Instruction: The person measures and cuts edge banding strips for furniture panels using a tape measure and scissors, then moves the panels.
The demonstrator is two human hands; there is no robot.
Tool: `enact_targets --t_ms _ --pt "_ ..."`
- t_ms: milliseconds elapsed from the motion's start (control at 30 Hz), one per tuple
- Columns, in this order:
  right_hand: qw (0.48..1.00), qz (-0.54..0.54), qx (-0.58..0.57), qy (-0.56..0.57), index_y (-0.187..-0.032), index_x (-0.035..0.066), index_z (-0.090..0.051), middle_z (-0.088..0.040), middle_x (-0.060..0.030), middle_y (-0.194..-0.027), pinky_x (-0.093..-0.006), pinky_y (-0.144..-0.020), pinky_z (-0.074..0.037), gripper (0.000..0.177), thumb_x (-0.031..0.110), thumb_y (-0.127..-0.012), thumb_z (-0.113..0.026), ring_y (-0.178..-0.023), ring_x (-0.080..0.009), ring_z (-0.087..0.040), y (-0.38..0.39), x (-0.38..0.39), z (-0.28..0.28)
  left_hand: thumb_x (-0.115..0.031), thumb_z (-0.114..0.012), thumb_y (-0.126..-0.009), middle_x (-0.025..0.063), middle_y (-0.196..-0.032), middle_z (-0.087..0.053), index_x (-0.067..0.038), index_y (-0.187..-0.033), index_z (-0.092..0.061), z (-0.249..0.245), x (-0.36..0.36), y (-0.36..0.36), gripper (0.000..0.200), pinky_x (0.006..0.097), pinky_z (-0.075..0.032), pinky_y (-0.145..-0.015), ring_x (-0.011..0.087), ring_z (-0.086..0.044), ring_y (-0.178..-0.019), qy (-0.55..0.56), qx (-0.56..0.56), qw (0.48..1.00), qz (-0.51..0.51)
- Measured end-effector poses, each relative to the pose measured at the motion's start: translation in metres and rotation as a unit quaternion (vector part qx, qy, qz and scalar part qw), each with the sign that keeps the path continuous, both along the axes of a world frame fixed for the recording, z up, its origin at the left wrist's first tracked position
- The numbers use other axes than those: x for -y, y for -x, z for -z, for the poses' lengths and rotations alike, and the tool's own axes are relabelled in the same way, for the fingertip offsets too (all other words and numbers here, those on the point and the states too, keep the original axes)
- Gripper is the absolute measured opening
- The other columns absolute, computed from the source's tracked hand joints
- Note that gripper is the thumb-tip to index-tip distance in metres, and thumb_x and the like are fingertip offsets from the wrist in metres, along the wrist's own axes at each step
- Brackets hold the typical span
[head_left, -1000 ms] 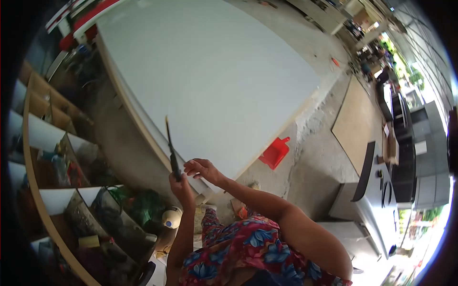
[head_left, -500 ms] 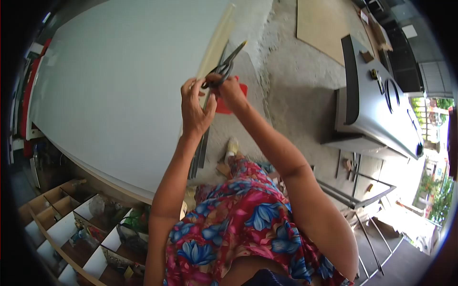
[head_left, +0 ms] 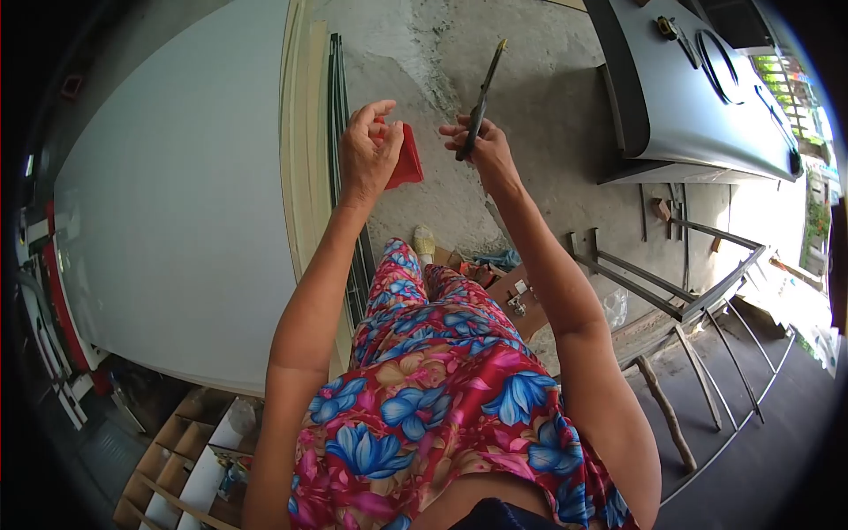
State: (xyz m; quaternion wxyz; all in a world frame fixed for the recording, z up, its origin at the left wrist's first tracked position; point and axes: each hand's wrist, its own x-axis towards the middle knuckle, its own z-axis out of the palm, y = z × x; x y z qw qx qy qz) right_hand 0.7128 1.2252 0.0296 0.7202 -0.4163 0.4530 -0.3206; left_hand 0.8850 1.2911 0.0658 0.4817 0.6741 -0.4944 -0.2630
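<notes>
My right hand (head_left: 484, 155) grips a pair of dark scissors (head_left: 483, 99), seen nearly edge-on, with their yellowish tip pointing up and away from me. Loosely curled, my left hand (head_left: 367, 159) is raised to the left of it, thumb and fingers apart, and I see nothing held in it. A red plastic container (head_left: 407, 163) is on the floor, partly hidden behind my left hand. Beside that hand stand long cream-coloured strips (head_left: 305, 132) and dark metal profiles (head_left: 336, 115).
A large pale panel (head_left: 177, 203) fills the left side. At right stands a grey cabinet (head_left: 680, 106) with a tape measure (head_left: 665, 28) on it. A metal frame (head_left: 680, 309) lies lower right, and a compartmented wooden box (head_left: 168, 459) lower left. Concrete floor (head_left: 548, 106) lies ahead.
My hands have drawn apart: the right moved right with the scissors, away from the left. My view has shifted, so the panel edge and strips appear further left and more upright.
</notes>
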Motion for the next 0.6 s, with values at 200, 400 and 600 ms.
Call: enact_targets --t_ms 200,400,600 --pt "0.998 0.028 0.035 0.041 -0.112 -0.011 -0.036 -0.058 -0.017 -0.093 -0.0241 -0.061 -0.045 0.044 0.005 -0.075 -0.054 -0.07 -0.0177 -0.059 0.023 0.035 0.009 -0.013 -0.055 -0.078 0.0115 -0.093 -0.06 0.0 -0.1 -0.055 0.012 0.057 0.002 0.026 0.0264 -0.048 -0.064 0.015 -0.06 -0.069 -0.006 -0.073 0.996 0.041" --pt "0.994 0.065 -0.039 0.073 -0.115 -0.008 -0.036 -0.057 -0.0168 -0.1 -0.0229 -0.061 -0.044 0.043 0.003 -0.076 -0.052 -0.074 -0.0181 -0.061 0.056 0.074 -0.021 -0.014 -0.054 -0.08 0.0097 -0.088 -0.06 0.002 -0.098 -0.056 0.011 0.138 0.009 0.024 0.0251 -0.048 -0.064 0.0127 -0.059 -0.07 -0.014 -0.111 0.99 0.09" --pt "0.991 0.1 -0.039 0.077 -0.108 -0.003 -0.043 -0.059 -0.0131 -0.098 -0.0204 -0.058 -0.042 0.04 0.008 -0.071 -0.055 -0.067 -0.0118 -0.057 0.107 0.121 -0.027 -0.014 -0.055 -0.079 0.0058 -0.079 -0.06 0.002 -0.094 -0.057 0.017 0.232 0.047 0.022 0.0228 -0.046 -0.061 0.0098 -0.056 -0.066 -0.051 -0.167 0.977 0.121"
